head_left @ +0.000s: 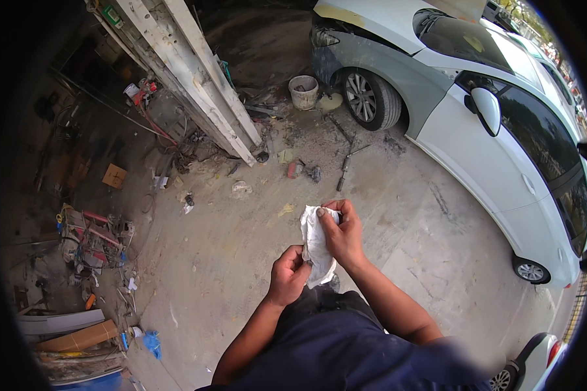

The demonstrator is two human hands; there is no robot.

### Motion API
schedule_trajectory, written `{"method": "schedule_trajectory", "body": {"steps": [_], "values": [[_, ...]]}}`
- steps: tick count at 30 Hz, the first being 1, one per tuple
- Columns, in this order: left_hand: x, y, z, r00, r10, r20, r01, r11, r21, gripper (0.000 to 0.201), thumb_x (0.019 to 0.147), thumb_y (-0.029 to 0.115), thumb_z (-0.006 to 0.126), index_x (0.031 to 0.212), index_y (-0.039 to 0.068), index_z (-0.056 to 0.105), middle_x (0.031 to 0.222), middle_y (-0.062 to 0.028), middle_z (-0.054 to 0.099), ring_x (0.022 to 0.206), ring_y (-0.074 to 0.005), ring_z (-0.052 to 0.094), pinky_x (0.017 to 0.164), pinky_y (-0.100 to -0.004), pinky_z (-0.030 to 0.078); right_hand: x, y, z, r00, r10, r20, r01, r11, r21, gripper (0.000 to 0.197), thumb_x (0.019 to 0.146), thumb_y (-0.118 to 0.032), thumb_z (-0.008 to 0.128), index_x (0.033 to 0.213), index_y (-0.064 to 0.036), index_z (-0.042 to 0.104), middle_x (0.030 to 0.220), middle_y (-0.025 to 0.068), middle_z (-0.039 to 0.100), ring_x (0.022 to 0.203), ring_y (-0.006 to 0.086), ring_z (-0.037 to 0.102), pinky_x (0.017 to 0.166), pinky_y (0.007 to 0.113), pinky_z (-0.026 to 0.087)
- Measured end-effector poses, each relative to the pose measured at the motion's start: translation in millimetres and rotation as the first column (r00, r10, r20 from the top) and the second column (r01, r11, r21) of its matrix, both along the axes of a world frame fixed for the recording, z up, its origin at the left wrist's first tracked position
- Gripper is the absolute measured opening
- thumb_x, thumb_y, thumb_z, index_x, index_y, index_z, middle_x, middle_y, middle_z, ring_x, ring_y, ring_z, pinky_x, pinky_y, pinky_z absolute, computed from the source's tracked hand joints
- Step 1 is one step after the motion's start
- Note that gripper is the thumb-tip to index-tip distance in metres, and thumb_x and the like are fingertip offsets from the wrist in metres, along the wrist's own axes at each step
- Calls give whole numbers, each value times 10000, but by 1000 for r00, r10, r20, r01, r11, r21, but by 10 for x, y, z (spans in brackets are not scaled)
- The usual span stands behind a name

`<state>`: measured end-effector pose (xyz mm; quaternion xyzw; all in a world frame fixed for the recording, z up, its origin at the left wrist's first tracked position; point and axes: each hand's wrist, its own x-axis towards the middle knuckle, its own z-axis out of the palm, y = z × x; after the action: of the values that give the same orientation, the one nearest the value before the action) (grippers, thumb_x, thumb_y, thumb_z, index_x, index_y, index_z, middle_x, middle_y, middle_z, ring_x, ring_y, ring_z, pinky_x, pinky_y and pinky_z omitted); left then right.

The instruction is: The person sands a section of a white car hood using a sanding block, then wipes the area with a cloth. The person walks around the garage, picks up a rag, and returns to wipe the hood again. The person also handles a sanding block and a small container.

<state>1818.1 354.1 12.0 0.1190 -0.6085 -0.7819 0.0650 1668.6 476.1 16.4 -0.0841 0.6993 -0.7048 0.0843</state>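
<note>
A crumpled white paper or cloth sheet (317,251) hangs in front of my body, stretched between both hands. My left hand (288,275) is closed on its lower left edge, thumb against the fingers. Higher up, my right hand (343,232) pinches the top right part, with the thumb lying over the sheet and the fingers behind it. Whether the sheet is paper or thin cloth I cannot tell. Both forearms come up from the lower edge, out of a dark blue garment (346,345).
A white car (469,150) with a grey fender stands at the right. Near its front wheel (370,98) are a dirty bucket (303,92), a long-handled tool (344,171) and a red power tool (295,171). A metal post (195,72) rises at the upper left; clutter (94,241) lies left.
</note>
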Motion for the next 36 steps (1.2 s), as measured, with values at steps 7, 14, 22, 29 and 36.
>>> {"method": "schedule_trajectory", "body": {"steps": [7, 14, 22, 29, 36], "values": [[-1339, -214, 10, 994, -108, -24, 111, 963, 246, 373, 1038, -72, 599, 1408, -31, 620, 1224, -75, 752, 1115, -116, 705, 1019, -289, 548, -1231, 389, -425, 950, -209, 230, 246, 959, -144, 186, 1057, -84, 791, 1180, -14, 670, 1071, 16, 698, 982, 98, 616, 859, 273, 523], [-3150, -580, 15, 989, -46, -143, 88, 948, 305, 641, 1032, -94, 587, 1658, 37, 537, 1262, -68, 747, 1125, -105, 685, 1016, -264, 527, -2259, 463, -200, 999, 47, 11, -48, 995, 92, 844, 1038, -242, 826, 1779, -138, 435, 1795, 164, 360, 1486, 305, 582, 1114, 429, 588], [-4890, -964, 330, 987, -157, -46, 162, 899, 407, 474, 1083, -36, 557, 1545, -11, 663, 1312, -70, 759, 1128, -89, 689, 1027, -272, 548, -3604, 59, 338, 895, 401, -194, -372, 912, 171, 974, 971, -337, 914, 1774, -74, 431, 1751, 193, 507, 1634, 310, 453, 1330, 464, 369], [-6139, -1138, 208, 955, -297, -3, 289, 928, 234, 549, 1117, 121, 697, 1631, -26, 570, 1427, -134, 713, 1295, -210, 696, 1138, -365, 545, -4846, -181, -94, 939, 161, 305, -153, 987, -51, 279, 1153, -140, 686, 1388, -8, 756, 1178, 15, 815, 1040, 95, 729, 884, 320, 594], [-7299, -1262, -168, 974, -205, 97, 215, 698, -683, 1058, 929, 262, 935, 1773, 51, 333, 1588, -225, 557, 1466, -363, 611, 1208, -509, 527, -6775, -431, -431, 849, 140, 510, 7, 961, -275, 252, 1174, -229, 684, 1208, -6, 795, 1002, 4, 808, 845, 98, 737, 729, 302, 590]]}}
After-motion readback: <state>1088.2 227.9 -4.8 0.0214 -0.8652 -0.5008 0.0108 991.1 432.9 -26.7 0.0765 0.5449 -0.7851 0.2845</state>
